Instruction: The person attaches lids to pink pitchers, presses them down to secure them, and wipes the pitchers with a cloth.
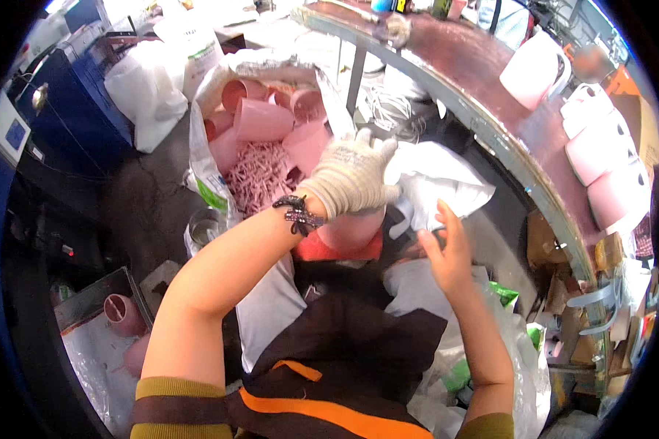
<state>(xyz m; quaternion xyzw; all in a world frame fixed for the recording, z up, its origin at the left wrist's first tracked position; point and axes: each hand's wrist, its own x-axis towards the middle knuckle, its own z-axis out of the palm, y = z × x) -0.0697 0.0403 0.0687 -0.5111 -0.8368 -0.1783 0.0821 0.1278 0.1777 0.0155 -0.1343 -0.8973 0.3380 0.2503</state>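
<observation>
Head view: my right hand (449,252) has its fingers spread near the pink pot (353,233) on a red block (313,249); over that pot my gloved left hand (353,174) spreads its fingers, contact hidden; beyond, a sack (200,146) holds more pots (263,121).

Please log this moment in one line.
gloved left hand: over round pink plastic container | bare right hand: open, near white plastic bag

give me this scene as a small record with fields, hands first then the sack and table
left hand: gloved, over a pink cup, contact unclear
right hand: bare, fingers apart, near a white bag
sack: holds other pink cups and pink scraps
table: pale pink pots on its right side
</observation>
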